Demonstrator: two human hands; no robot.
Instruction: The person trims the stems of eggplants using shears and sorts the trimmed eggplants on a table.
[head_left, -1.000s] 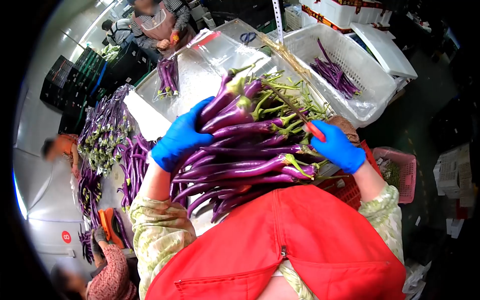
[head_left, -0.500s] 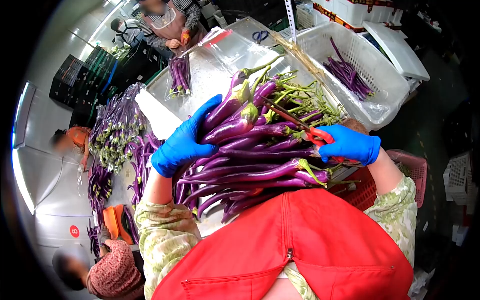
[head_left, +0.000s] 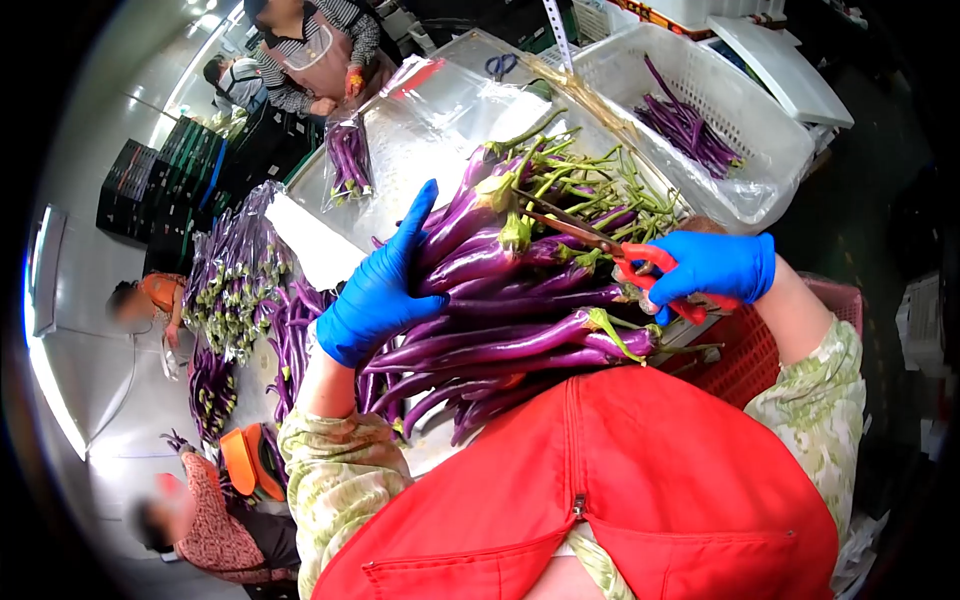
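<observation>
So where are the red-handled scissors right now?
In the head view, the red-handled scissors are right of centre, in the grip of the right hand, their blades beside the green tops of the piled eggplants.

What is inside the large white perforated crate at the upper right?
Inside the white crate lies a loose heap of long purple eggplants. Whatever is directly beneath them is covered and cannot be seen.

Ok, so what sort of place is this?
Probably a vegetable packing room: bagged eggplants are heaped on the left, dark crates are stacked beyond them, and red-handled scissors reach over a pile of loose eggplants.
</observation>
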